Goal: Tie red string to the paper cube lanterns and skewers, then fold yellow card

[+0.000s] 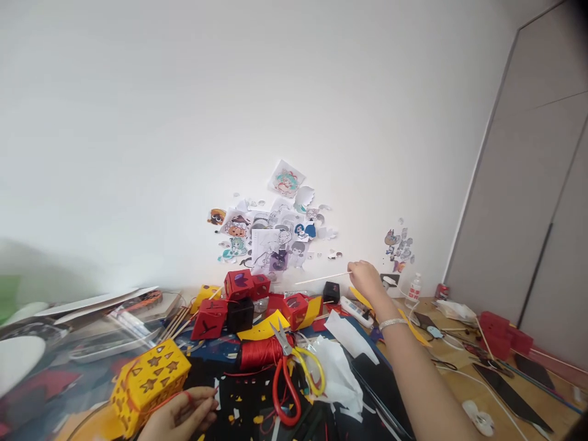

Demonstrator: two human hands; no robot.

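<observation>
My right hand [365,278] is stretched far across the table, pinching a thin pale stick [321,278] that points left above the boxes. A silver bracelet sits on that wrist. My left hand [184,416] rests at the near edge, fingers closed on a red cord looped from the yellow cut-out paper lantern box [149,380]. A spool of red cord [257,353] and red-and-yellow-handled scissors [287,373] lie between the hands.
Several red paper boxes [239,285] and a black one [331,292] stand at the back near the wall, under cartoon stickers [275,236]. Yellow and white paper scraps, wooden sticks [177,321], a bottle [414,289] and phones [512,398] crowd the table.
</observation>
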